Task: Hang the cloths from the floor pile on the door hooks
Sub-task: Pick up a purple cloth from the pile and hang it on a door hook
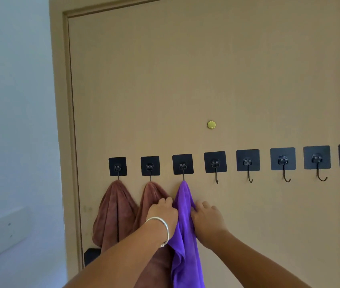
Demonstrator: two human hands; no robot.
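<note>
- Door [206, 69] carries a row of eight black adhesive hooks; the rightmost is cut by the frame edge.
- Three hooks nearest the door's left edge are loaded: brown cloth [115, 213] on the first, second brown cloth [150, 196] on the next, purple cloth [183, 204] on the third hook [182, 164].
- Remaining five, starting at the fourth hook [215, 162], are bare.
- Left hand [163, 213], silver bangle [160, 227] on the wrist, grips the purple cloth's left fold, fingers curled into the fabric just beside the second brown cloth.
- Right hand [207, 221] holds the cloth's right fold; thumb side is tucked into the fabric, the other fingers lie loosely against the door.
- Purple cloth hangs from the hook tip in a narrow drape, running out of the frame's bottom edge.
- Handling, judged: light, limp, plush microfibre; no stiffness, it bunches and slides easily. Not fragile.
- Best hold looks like a pinch near a corner or hanging loop, so a small bunch goes over the hook tip.
- Risk: pulling down hard could load the adhesive pad or slip the cloth off.
- Floor pile is out of view; can't tell how many cloths remain.
</note>
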